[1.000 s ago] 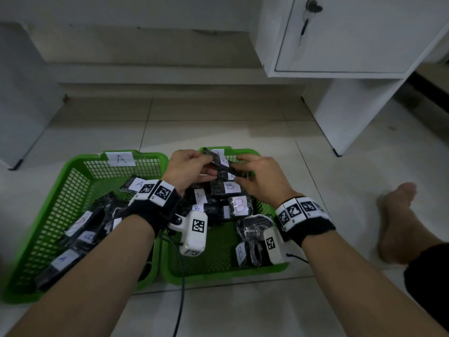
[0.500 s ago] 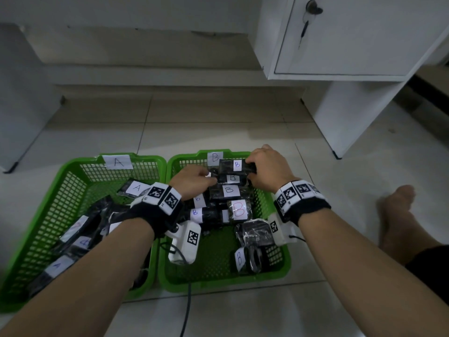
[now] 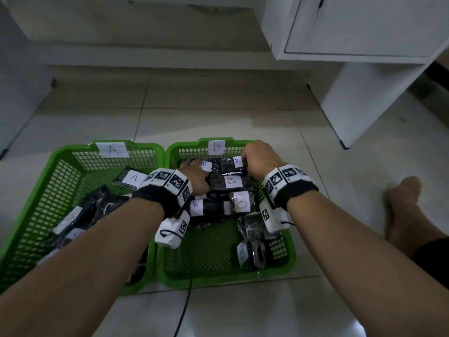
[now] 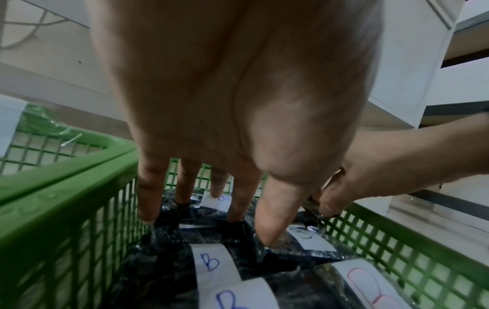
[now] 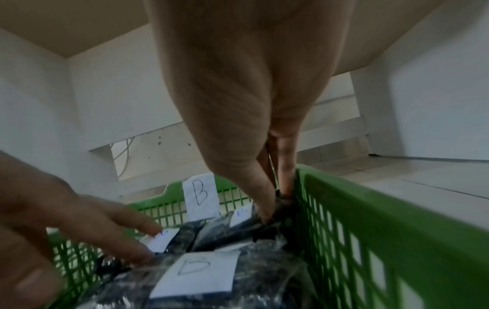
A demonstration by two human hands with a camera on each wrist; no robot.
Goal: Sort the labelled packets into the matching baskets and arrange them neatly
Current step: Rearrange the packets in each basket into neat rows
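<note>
Packet (image 3: 232, 164) now lowered into basket B (image 3: 284, 261).

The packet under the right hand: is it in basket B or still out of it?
In. The packet lies at the far end of basket B, right hand pinching its edge by the wall.

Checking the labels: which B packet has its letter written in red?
The packet in the middle of the B basket; its large B is red, the others' blue or dark.
</note>
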